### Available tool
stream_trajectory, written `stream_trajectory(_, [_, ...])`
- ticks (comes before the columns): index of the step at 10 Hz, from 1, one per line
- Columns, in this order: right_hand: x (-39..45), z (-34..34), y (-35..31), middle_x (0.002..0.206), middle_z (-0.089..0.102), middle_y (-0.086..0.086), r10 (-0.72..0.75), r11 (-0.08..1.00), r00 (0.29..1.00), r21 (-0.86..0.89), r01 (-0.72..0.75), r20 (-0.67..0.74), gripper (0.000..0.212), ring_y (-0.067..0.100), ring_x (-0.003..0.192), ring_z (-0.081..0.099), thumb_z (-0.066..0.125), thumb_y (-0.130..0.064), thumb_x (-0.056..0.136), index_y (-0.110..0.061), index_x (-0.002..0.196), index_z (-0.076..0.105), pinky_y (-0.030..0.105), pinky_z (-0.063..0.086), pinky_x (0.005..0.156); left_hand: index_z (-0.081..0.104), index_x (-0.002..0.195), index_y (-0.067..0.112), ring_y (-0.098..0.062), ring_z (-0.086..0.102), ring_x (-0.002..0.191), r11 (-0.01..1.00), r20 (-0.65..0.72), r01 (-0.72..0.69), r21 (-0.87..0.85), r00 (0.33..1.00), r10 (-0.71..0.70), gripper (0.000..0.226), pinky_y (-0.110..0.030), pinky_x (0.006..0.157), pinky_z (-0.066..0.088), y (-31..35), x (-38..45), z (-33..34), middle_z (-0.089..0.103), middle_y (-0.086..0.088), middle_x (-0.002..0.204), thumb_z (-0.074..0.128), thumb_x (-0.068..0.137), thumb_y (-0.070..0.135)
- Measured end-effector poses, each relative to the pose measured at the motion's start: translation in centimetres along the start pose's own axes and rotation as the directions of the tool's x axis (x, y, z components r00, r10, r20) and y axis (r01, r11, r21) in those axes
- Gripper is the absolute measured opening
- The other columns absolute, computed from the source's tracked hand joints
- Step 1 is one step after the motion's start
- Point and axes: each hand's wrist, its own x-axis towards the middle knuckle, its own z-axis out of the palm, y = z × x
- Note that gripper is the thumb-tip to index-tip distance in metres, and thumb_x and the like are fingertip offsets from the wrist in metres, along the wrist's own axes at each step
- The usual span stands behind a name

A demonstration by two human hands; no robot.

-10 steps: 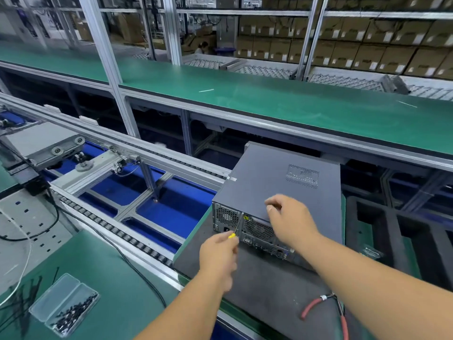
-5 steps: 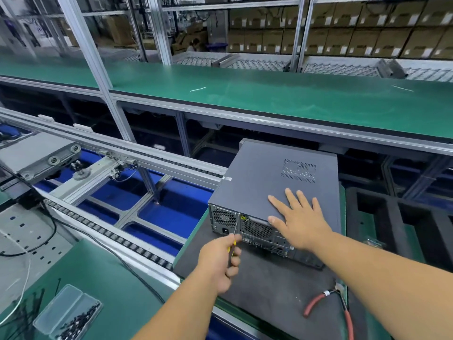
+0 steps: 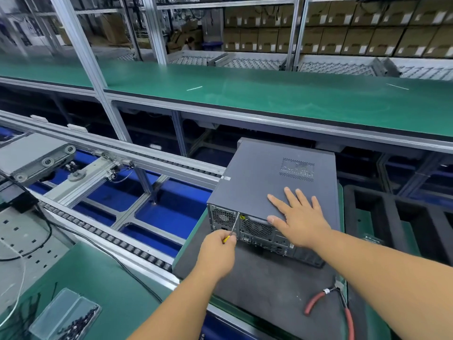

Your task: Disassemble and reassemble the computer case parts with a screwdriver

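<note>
Left grip (image 3: 217,251) curled around screwdriver (image 3: 232,229); right grip (image 3: 300,220) flat, fingers straight, on computer case (image 3: 257,182).

Dark mat (image 3: 269,285) carrying computer case (image 3: 264,182); red-handled pliers (image 3: 328,305) near the case; green bench (image 3: 107,283) with clear screw box (image 3: 66,315).

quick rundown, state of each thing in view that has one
computer case: closed, top panel on, lying on the dark mat
screwdriver: gripped, tip at the case's rear edge
left hand: grips screwdriver
right hand: flat on the panel
red pliers: lying unused
screw box: open
</note>
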Motion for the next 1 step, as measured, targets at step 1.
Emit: stream_trajectory(1, [-0.39, -0.85, -0.12, 0.173, 0.003, -0.004, -0.025, 0.984, 0.999, 0.174, 0.031, -0.037, 0.062, 0.023, 0.160, -0.006, 0.025, -0.072, 0.100, -0.055, 0.159, 0.015, 0.054, -0.007, 0.126, 0.061, 0.095, 0.014, -0.017, 0.040, 0.056, 0.985, 0.146, 0.096, -0.146, 0.986, -0.074, 0.018, -0.025, 0.049, 0.032, -0.64, -0.02, -0.48, 0.051, -0.003, 0.068, 0.053, 0.102, 0.029])
